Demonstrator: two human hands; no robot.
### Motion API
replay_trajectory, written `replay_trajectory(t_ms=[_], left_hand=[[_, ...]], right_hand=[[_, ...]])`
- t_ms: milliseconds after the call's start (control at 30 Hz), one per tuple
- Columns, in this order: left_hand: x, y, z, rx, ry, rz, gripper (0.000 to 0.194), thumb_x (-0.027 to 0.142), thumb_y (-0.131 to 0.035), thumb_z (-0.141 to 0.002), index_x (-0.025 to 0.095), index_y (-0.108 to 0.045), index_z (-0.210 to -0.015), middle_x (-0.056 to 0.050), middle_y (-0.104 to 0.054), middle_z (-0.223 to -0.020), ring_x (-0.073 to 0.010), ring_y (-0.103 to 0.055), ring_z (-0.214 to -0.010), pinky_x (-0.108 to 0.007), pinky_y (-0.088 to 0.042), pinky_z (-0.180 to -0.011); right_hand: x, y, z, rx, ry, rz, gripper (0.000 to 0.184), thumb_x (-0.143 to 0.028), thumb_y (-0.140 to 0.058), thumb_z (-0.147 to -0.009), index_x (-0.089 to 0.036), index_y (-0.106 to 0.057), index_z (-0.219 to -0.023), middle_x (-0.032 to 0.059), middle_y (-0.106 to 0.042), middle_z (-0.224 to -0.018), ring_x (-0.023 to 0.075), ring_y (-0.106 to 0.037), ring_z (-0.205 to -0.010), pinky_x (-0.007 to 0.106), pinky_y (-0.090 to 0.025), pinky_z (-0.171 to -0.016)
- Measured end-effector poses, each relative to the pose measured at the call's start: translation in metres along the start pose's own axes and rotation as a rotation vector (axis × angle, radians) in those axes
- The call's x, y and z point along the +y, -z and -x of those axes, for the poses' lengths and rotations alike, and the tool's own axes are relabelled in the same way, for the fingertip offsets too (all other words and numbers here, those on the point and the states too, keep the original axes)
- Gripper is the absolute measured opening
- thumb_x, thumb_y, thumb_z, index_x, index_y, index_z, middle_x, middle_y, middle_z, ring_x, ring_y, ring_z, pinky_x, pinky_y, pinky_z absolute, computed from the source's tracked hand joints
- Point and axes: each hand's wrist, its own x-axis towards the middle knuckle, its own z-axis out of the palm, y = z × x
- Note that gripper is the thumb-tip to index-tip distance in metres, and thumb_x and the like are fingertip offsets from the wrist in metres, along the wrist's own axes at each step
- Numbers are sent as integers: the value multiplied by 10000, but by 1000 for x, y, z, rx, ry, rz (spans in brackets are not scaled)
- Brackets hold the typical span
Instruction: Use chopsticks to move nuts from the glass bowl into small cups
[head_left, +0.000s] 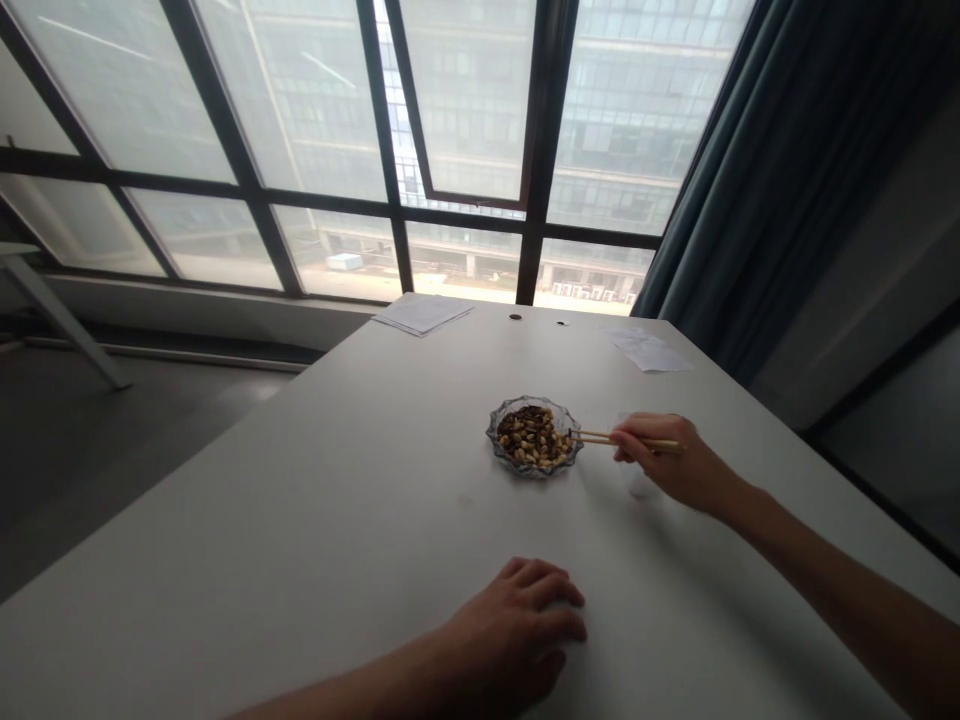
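Note:
My right hand (667, 460) is closed around a pair of chopsticks (596, 437), held almost level and pointing left. Their tips reach the right rim of a scalloped clear glass dish (501, 452). A small dark piece appears at the tips; whether they grip it I cannot tell. Pale nuts, perhaps pistachios or peanuts (529, 440), lie in the dish mixed with dark brown bits (531, 413). Behind and below my right hand stands a clear cup (639, 486), mostly hidden. My left hand (517, 625) lies on the table nearer to me, fingers apart and slightly bent, holding nothing.
The white table (315, 500) runs toward a large framed window (465, 110). Papers (424, 314) lie at its far left corner and another sheet (651, 350) at the far right. A round dark cable hole (515, 317) sits near the far edge. A blue curtain (739, 190) hangs right.

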Motion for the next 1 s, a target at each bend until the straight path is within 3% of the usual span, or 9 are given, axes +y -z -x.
replay_trajectory(t_ms=[267, 467, 800, 1000], left_hand=[[-1, -1, 2, 14, -6, -22, 289, 204, -652, -923, 281, -602, -1197, -6, -627, -1361, -235, -539, -1288, -394, -385, -1131], [-1, 0, 1, 15, -6, -19, 283, 203, -659, -919, 278, -600, -1186, -2, -623, -1365, -226, -535, -1290, -384, -382, -1131], [0, 1, 1, -4, -5, -25, 306, 206, -662, -916, 286, -600, -1204, -7, -625, -1359, -230, -539, -1287, -387, -391, -1125], [0, 0, 1, 2, 10, -27, 293, 205, -665, -914, 289, -599, -1187, 5, -620, -1370, -224, -540, -1284, -391, -383, -1132]], right_hand=[[4, -7, -18, -66, -57, 22, 353, -377, -550, -1019, -189, -763, -810, 44, -742, -739, 157, -672, -620, 258, -473, -600], [11, -11, -11, -34, -95, -72, 375, -419, -563, -1012, -185, -751, -787, 45, -748, -744, 169, -693, -642, 257, -477, -587], [16, -17, -3, 95, -101, -95, 413, -446, -563, -1018, -172, -775, -794, 69, -765, -758, 189, -717, -647, 271, -512, -574], [10, 11, 23, 282, -121, -222, 323, -452, -625, -983, -189, -804, -927, 85, -792, -870, 238, -771, -753, 326, -626, -680]])
